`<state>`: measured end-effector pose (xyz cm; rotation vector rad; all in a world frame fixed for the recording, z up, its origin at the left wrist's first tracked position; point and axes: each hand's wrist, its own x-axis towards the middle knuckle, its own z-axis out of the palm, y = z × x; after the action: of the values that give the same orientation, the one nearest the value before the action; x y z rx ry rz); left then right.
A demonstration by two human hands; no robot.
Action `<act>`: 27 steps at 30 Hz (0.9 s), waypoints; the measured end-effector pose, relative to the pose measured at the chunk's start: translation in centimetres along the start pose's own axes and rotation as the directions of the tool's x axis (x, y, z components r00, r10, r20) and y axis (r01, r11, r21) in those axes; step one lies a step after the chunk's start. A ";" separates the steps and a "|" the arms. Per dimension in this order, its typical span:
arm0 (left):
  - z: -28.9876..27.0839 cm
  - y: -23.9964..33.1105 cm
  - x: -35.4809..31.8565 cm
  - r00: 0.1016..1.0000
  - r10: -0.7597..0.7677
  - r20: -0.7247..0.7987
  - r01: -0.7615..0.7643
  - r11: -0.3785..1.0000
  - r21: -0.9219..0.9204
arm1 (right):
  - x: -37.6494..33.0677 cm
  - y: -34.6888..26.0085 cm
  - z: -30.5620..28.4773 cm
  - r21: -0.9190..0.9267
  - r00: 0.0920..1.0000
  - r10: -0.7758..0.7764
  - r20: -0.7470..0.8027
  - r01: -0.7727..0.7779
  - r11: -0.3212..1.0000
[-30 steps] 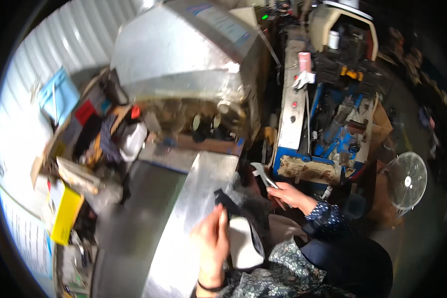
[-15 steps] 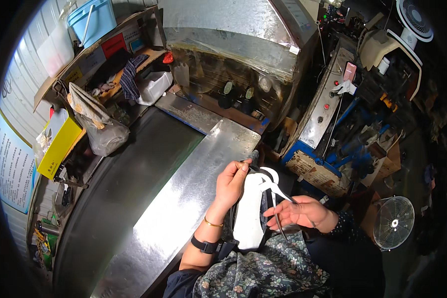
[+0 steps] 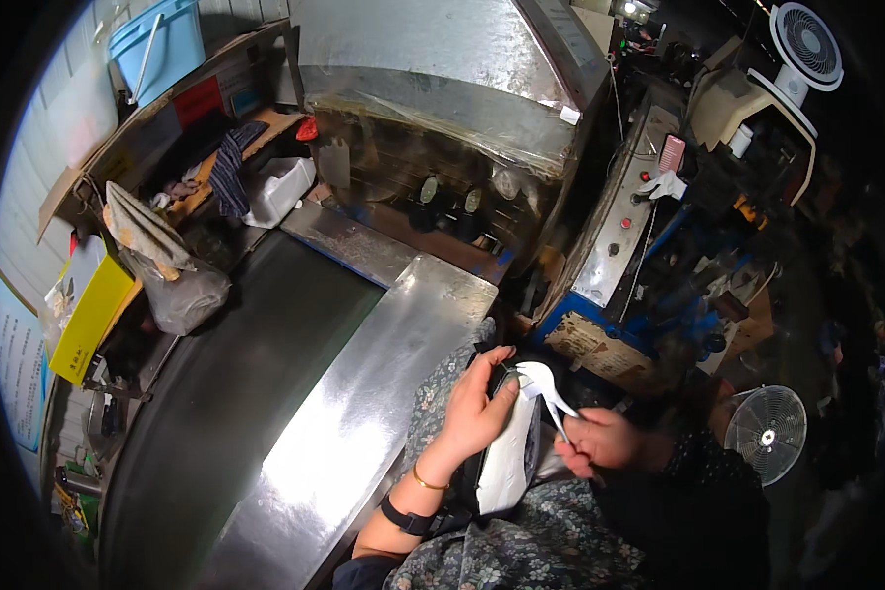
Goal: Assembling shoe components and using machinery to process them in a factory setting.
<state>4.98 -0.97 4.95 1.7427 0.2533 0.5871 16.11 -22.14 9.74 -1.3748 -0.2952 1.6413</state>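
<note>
Over my lap, on the floral apron [image 3: 541,536], lies a shoe [image 3: 503,467] with its long white underside turned up and dark material around its edges. My left hand [image 3: 474,413] is closed around its far end, the thumb lying on the white surface. A pair of pale metal pincers [image 3: 555,398] reaches that same end, its curved head against the shoe beside my left thumb. The pincers' handles are in my right hand [image 3: 605,438], whose fingers are closed and somewhat blurred. What the jaws pinch is too small to tell.
A shiny steel ledge [image 3: 354,393] and a dark conveyor belt [image 3: 236,393] run along my left. Ahead stands a large metal-hooded machine [image 3: 423,98]. A control panel [image 3: 615,216] and a round fan [image 3: 765,433] are on the right. A yellow box [image 3: 90,320] sits far left.
My right hand has closed round the pincers, whose spread handles have come together. The pincers' head now sits at the shoe's far end. My left hand has shifted slightly nearer, its thumb on the white surface.
</note>
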 end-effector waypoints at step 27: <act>-3.6 -0.1 -0.4 0.926 0.116 0.361 -0.149 0.987 0.066 | 2.4 6.0 4.7 -0.313 0.811 -0.570 -0.135 0.511 0.801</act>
<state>2.79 1.88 5.28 1.9303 -0.0954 0.3490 9.23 -21.72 5.64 -1.4785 -0.7267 0.9786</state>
